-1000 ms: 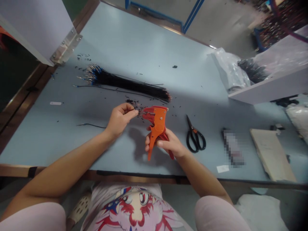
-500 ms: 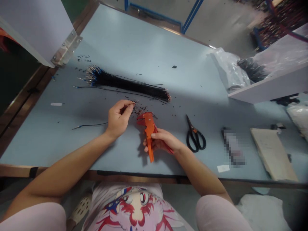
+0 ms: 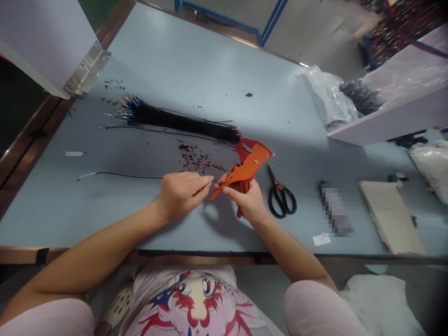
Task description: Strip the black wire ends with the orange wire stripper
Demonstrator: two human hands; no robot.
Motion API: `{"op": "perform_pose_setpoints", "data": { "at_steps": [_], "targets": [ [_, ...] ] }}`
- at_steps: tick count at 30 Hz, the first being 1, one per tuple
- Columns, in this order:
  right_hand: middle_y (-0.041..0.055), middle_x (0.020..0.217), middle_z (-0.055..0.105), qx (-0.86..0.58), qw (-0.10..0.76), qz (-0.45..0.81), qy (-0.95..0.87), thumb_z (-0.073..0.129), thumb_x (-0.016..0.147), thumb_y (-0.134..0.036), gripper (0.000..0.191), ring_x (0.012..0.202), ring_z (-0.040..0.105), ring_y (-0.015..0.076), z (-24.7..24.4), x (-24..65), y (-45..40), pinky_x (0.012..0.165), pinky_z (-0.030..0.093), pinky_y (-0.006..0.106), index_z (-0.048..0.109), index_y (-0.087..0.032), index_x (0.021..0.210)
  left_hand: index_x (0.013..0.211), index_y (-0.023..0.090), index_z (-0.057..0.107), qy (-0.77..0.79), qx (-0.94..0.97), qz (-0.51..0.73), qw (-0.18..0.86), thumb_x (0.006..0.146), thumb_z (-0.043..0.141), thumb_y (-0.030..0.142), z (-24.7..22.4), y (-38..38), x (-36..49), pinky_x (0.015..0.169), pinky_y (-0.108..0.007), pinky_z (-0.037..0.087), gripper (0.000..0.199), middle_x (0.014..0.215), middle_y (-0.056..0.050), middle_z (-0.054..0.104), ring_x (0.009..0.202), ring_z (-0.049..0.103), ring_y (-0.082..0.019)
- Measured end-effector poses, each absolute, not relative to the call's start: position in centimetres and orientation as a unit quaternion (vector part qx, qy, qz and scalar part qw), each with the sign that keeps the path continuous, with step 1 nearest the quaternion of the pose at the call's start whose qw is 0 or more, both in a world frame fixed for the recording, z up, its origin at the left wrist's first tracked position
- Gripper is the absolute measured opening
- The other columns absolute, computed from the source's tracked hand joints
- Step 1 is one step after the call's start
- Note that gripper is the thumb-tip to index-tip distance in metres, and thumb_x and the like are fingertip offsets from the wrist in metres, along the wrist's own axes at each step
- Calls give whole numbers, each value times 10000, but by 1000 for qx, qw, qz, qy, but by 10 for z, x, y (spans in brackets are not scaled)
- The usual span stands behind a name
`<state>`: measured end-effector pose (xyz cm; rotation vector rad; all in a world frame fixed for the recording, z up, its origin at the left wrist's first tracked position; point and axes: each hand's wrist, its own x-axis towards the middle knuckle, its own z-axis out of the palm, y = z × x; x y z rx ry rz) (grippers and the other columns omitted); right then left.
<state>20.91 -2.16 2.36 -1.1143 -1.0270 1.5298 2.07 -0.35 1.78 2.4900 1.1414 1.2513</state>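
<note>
Fingers of my left hand (image 3: 182, 193) are pinched on a thin black wire (image 3: 129, 176), its blue-and-silver end lying out to the left over the table (image 3: 115, 214). My right hand (image 3: 247, 196) is closed around the orange-and-red wire stripper (image 3: 250, 163), tilted with its head up and to the right. The wire's other tip reaches the fingers of my right hand. Just beyond my hands are scattered black scraps (image 3: 198, 161), then a bundle of black wires (image 3: 182, 122). Black-handled scissors (image 3: 281, 196) lie right of the stripper.

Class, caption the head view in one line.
Left hand holding a black wire, right hand an orange tool, scissors lying nearby.
</note>
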Motion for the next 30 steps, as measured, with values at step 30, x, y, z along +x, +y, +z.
{"op": "perform_pose_setpoints", "data": {
  "at_steps": [30],
  "targets": [
    [89, 839, 698, -598, 404, 528, -448, 773, 635, -389, 418, 709, 675, 237, 20, 209, -27, 621, 562, 324, 626, -141, 939, 896, 171, 641, 333, 844, 401, -130, 872, 524, 253, 10, -11, 22, 476, -281, 225, 145, 504, 41, 511, 478, 439, -87]
  ]
}}
